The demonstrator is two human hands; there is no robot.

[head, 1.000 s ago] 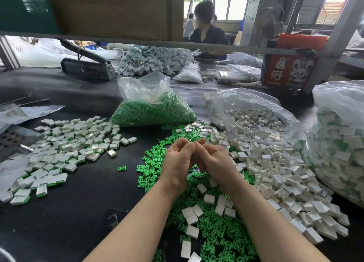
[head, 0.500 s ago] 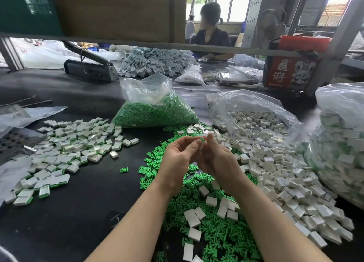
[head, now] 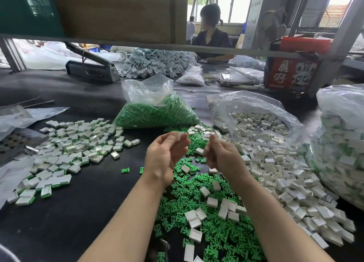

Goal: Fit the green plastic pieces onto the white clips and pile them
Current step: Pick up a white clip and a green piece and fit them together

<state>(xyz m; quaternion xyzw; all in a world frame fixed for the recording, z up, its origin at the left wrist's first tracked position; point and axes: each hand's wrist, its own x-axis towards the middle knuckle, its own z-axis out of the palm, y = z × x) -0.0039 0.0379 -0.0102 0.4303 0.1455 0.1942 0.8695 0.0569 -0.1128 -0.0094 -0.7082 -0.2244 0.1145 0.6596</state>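
Left hand [head: 164, 155] hovers over the green pieces [head: 212, 234], fingers loosely extended, a blurred pale clip [head: 178, 134] at its fingertips (grip unclear). Right hand [head: 222, 155] is curled, contents hidden. Finished pile [head: 65, 149] sits left on the worktop [head: 78, 212].

Red carton [head: 291, 72] far right; grey sealer [head: 92, 69] far left; perforated plate [head: 13, 143] at left edge; worker [head: 212, 37] seated behind.

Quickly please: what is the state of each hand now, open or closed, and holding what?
Left hand: raised, fingers blurred; something pale at the fingertips, cannot be told.
Right hand: fingers curled inward; whether it holds a piece cannot be told.
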